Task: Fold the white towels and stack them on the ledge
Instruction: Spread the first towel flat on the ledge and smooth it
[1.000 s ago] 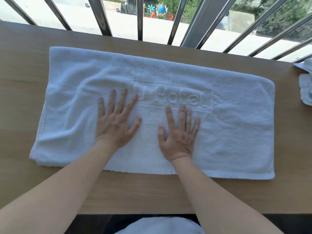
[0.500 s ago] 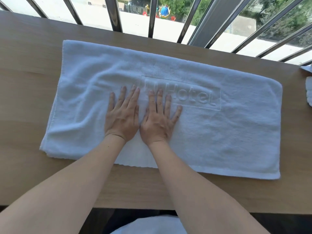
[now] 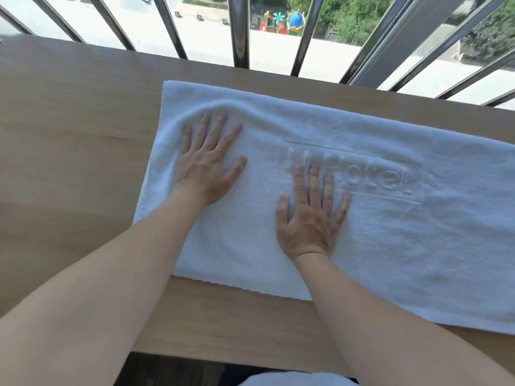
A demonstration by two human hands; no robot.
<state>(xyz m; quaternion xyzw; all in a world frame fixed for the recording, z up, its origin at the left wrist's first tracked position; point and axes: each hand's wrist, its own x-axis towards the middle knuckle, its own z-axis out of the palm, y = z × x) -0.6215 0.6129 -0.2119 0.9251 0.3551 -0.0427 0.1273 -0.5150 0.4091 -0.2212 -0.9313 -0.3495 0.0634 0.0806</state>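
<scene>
A white towel with a raised "Hotel" mark lies folded lengthwise on the wooden ledge. Its right end runs past the frame edge. My left hand lies flat, fingers spread, on the towel's left part, with a ridge of cloth bunched just beyond its fingertips. My right hand presses flat near the towel's middle, fingertips at the start of the lettering. Neither hand grips the cloth.
Metal railing bars rise along the ledge's far edge, with a drop to a street behind them. The ledge's near edge runs just under my forearms. A bit of white fabric shows at the bottom.
My hands, side by side at the towel's middle half a second ago, have spread apart; the left slid out toward the left end, pushing up a ridge. The view shifted left.
</scene>
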